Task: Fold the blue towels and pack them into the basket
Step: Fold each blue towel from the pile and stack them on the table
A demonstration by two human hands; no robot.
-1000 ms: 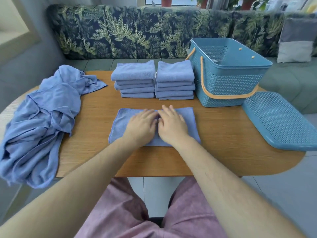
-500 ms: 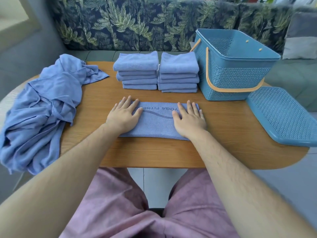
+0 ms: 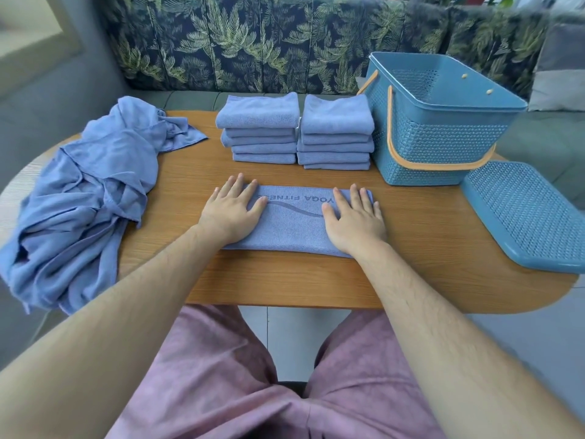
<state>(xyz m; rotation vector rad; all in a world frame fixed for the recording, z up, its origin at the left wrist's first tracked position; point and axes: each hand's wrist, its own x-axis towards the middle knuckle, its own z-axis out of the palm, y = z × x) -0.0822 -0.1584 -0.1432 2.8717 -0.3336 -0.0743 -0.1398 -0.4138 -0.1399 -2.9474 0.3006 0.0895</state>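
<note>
- Towel, blue microfibre printed "YOGA FITNESS", folded to a long band (image 3: 294, 226): flat across the near middle of the oval wooden tabletop (image 3: 427, 245), print upside down as seen from the seat.
- Left hand (image 3: 232, 210) and right hand (image 3: 356, 218): both flat with fingers straight and slightly spread, one palm pressing each end of the band, gripping nothing. Likely flattening the crease and squaring the ends ahead of the next fold.
- Left stack of folded blue towels (image 3: 259, 122) and right stack (image 3: 335, 125): side by side just behind the band, probably staged there for packing together.
- Blue perforated plastic basket with orange handle (image 3: 443, 147): just beside the right stack, open-topped, handle dropped against the front wall, no towel showing inside. Packing judged not yet begun.
- Blue perforated lid (image 3: 522, 213): off the basket at the right edge, overhanging the tabletop, leaving the opening free.
- Heap of unfolded blue towels (image 3: 88, 191): bunched at the left, spilling over the edge, near the left arm. Folding judged partly done.
</note>
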